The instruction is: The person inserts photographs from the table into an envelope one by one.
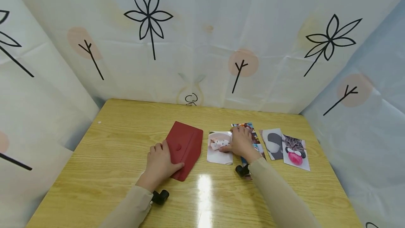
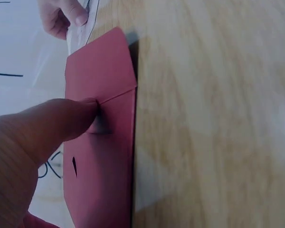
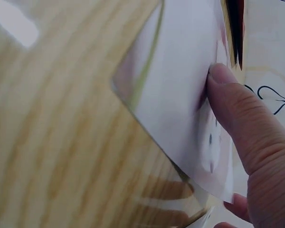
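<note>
Red envelope lies flat on the wooden table under the left hand – thumb curled on its edge – while just right of it the right hand pinches a photo, which I think goes inside next.

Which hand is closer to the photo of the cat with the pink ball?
Right. The right hand rests on photos just left of the cat photo, pinching the white-plate photo. The left hand is farther left, holding the red envelope.
</note>
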`<state>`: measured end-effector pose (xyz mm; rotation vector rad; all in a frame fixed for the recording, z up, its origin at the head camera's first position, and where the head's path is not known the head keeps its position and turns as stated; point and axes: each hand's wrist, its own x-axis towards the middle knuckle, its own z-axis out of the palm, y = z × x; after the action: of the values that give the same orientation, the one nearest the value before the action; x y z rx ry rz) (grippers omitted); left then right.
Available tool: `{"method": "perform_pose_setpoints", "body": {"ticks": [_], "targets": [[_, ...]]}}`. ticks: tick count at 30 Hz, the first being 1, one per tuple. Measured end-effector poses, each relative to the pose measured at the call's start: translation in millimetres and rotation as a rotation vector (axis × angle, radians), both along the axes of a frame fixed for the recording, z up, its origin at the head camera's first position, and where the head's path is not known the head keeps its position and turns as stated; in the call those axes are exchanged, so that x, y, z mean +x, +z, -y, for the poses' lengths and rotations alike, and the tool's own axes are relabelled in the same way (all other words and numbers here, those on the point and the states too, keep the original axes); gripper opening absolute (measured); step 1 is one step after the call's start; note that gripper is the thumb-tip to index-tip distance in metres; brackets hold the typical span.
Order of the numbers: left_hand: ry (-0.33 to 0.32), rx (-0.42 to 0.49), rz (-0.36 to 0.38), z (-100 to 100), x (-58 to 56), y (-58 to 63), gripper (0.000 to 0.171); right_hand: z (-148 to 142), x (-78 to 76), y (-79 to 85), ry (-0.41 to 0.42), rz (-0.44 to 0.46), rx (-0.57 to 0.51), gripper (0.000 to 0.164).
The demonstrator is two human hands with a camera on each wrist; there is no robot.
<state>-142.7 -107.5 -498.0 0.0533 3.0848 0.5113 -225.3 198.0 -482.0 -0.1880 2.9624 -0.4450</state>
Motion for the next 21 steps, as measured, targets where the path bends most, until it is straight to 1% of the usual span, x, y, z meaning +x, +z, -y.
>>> {"method": "perform_pose_setpoints", "body": {"ticks": [2,4,7,9,11,13,15,17,21], "targets": [[0.022,-0.020,-0.002,2.4,-0.5,1.7,0.110,0.0,0.8,-1.8,-0.012,-0.019,-0.028,0.094],[0.040,-0.029,0.005,4.9,-1.0,3.4,0.105,-0.2,1.5,-3.6,-0.021,-0.040,-0.060,0.093],[0.060,-0.023,0.038,8.3,-1.5,5.7,0.097,-0.1,2.4,-4.9,-0.030,-0.062,-0.110,0.086],[0.073,-0.012,0.065,10.0,-2.0,6.2,0.092,0.5,3.0,-4.2,-0.034,-0.081,-0.149,0.074],[0.083,-0.007,0.086,11.3,-2.5,5.5,0.089,1.0,4.1,-2.5,-0.041,-0.076,-0.203,0.058],[0.087,-0.010,0.088,12.3,-2.9,3.9,0.087,0.3,5.0,-0.8,-0.045,-0.074,-0.258,0.042],[0.085,-0.013,0.080,13.0,-2.8,2.4,0.088,-0.8,6.2,1.7,-0.054,-0.061,-0.333,0.033],[0.081,-0.009,0.067,13.5,-2.2,1.5,0.088,-3.1,7.8,4.1,-0.069,-0.052,-0.400,0.031],[0.071,0.003,0.044,14.4,-0.6,3.4,0.091,-11.3,10.3,10.6,-0.080,-0.052,-0.508,0.036]]}}
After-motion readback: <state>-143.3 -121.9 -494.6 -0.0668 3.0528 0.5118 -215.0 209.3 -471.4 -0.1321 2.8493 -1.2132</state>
